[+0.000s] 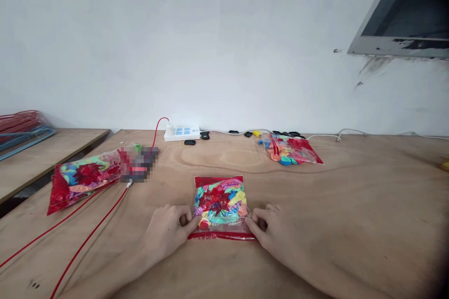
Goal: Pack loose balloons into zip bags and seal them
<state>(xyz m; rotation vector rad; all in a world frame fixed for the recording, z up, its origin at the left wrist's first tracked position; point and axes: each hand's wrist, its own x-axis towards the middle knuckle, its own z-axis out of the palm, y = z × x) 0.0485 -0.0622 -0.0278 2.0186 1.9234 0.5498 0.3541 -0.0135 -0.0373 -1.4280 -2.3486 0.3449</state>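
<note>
A clear plastic bag of colourful balloons [220, 203] with red bands at its top and bottom edges lies flat on the wooden table [336, 215]. My left hand [170, 226] pinches the bag's lower left side between thumb and index finger. On the opposite side, my right hand [268, 226] pinches the lower right edge in the same way. The balloons fill the bag's upper part, while the strip near me is mostly bare film.
To the left lies another balloon bag [84, 175], beside a pixelated patch with a red cable [94, 236]. A third bag [294, 149], with balloons at its open-looking end, sits back right. A white power strip [182, 133] and small black pieces [190, 142] line the wall.
</note>
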